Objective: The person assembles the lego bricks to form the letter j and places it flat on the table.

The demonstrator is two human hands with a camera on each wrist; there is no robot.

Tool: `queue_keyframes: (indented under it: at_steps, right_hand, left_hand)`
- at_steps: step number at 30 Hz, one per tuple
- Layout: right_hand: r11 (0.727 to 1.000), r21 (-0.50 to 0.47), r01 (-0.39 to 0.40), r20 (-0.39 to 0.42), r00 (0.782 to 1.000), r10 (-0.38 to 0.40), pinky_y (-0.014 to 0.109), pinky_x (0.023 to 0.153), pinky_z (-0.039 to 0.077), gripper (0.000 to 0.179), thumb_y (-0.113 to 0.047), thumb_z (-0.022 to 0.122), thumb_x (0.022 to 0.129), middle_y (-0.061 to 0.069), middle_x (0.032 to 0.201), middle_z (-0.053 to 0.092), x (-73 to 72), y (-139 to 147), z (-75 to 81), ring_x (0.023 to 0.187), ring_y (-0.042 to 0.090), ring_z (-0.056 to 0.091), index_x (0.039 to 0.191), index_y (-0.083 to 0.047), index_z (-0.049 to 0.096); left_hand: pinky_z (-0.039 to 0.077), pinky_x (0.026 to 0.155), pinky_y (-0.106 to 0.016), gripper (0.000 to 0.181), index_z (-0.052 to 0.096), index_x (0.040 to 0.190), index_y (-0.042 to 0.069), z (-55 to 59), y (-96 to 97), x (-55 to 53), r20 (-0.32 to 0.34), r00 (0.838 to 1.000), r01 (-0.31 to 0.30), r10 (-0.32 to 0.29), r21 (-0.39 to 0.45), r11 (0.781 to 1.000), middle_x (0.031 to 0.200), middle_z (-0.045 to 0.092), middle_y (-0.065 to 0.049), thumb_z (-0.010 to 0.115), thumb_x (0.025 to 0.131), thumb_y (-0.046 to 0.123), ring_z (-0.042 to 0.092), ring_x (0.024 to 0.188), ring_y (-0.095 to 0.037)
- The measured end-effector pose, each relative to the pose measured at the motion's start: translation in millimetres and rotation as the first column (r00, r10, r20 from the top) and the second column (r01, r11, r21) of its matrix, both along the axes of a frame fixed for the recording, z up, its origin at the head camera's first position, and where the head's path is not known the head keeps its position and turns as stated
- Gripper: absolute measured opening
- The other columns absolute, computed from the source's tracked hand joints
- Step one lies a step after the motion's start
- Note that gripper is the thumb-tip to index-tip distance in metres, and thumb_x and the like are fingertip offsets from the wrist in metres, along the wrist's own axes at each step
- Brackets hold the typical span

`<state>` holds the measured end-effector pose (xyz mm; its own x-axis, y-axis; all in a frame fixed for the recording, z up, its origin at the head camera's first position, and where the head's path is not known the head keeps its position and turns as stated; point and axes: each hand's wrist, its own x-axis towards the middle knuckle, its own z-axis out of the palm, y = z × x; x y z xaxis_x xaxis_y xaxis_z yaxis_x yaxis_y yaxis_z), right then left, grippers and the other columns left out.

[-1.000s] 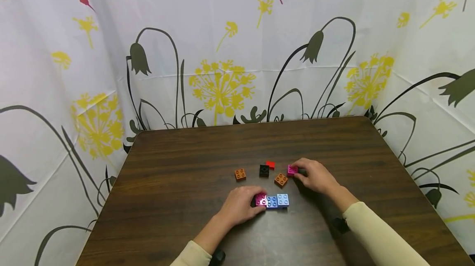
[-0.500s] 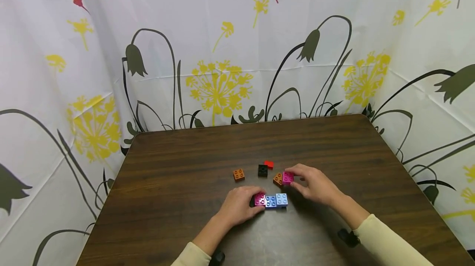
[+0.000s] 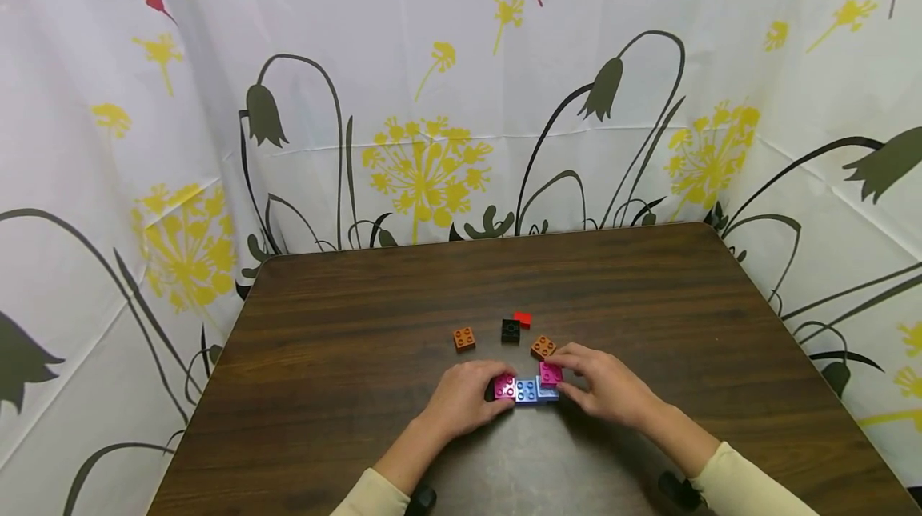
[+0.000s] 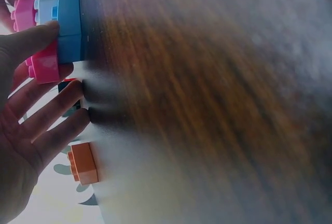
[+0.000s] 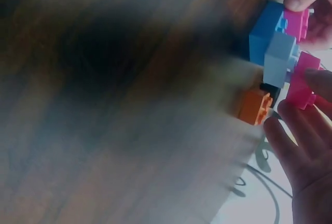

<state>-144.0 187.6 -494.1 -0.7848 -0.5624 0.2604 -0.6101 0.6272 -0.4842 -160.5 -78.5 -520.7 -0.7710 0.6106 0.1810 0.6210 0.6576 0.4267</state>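
My left hand [image 3: 466, 398] pinches a pink brick [image 3: 505, 386] at the left end of a small joined build. In the left wrist view that pink brick sits on darker blue bricks [image 4: 70, 24], beside a light blue brick [image 4: 47, 0]. My right hand [image 3: 611, 385] pinches a second pink brick [image 3: 551, 374] between thumb and fingers, right over the light blue brick. Seen from the right wrist, this pink brick [image 5: 303, 81] stands slightly tilted at the light blue brick's studs [image 5: 292, 64]; whether it is pressed on, I cannot tell.
Just behind the build lies an orange-brown brick [image 3: 543, 347]. A black brick [image 3: 511, 330] and a red brick [image 3: 523, 320] lie farther back, with another orange-brown brick [image 3: 464, 338] to the left. All rest on the dark wooden table [image 3: 346, 388], with a flowered curtain [image 3: 446, 100] behind it.
My right hand has carried its pink brick toward me and slightly left, past the orange-brown brick, to above the light blue brick. My left hand has kept its hold on the build.
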Motion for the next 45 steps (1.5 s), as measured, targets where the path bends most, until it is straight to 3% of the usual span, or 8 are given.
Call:
queue_keyframes:
  at_steps: [9, 20, 29, 45]
  right_hand:
    - [0.999, -0.035, -0.021, -0.028, 0.999, 0.02, 0.03, 0.074, 0.052, 0.034, -0.018, 0.077, 0.086, -0.009, 0.114, 0.062, 5.9, -3.1, -7.3, 0.086, 0.014, 0.063, 0.119, -0.015, 0.069]
    - [1.0, 0.011, -0.015, -0.025, 1.0, 0.015, 0.027, 0.068, 0.05, 0.034, -0.018, 0.077, 0.086, -0.01, 0.113, 0.062, 8.4, -4.4, -6.0, 0.079, 0.012, 0.061, 0.119, -0.015, 0.07]
    - [0.999, 0.043, -0.003, 0.004, 1.0, 0.003, 0.028, 0.069, 0.052, 0.035, -0.013, 0.078, 0.084, -0.01, 0.108, 0.062, 7.4, -7.3, -0.8, 0.084, 0.012, 0.065, 0.118, -0.014, 0.072]
    - [0.999, 0.032, 0.017, 0.055, 0.998, -0.019, 0.023, 0.064, 0.047, 0.034, -0.013, 0.079, 0.083, -0.01, 0.104, 0.062, 6.0, -8.3, -1.3, 0.073, 0.007, 0.058, 0.116, -0.014, 0.073]
  left_hand:
    - [0.051, 0.085, -0.035, 0.035, 0.07, 0.113, 0.022, 1.3, -0.1, 0.4, 0.009, 1.0, -0.01, 0.01, -0.007, 1.0, 0.114, 0.069, 0.008, 0.079, 0.082, 0.037, 0.064, 0.103, -0.011]
    - [0.051, 0.086, -0.035, 0.035, 0.07, 0.112, 0.022, 2.2, 0.5, 0.6, 0.021, 1.0, -0.009, 0.009, -0.006, 1.0, 0.113, 0.069, 0.008, 0.079, 0.082, 0.036, 0.064, 0.103, -0.011]
    - [0.051, 0.084, -0.035, 0.035, 0.07, 0.113, 0.021, 3.2, 0.7, 1.3, 0.022, 1.0, -0.012, 0.012, -0.008, 1.0, 0.113, 0.069, 0.008, 0.079, 0.083, 0.036, 0.064, 0.101, -0.01]
    - [0.051, 0.085, -0.035, 0.035, 0.07, 0.112, 0.022, 2.5, 2.1, 0.8, 0.016, 1.0, -0.016, 0.016, -0.024, 1.0, 0.113, 0.069, 0.008, 0.079, 0.082, 0.037, 0.064, 0.103, -0.011]
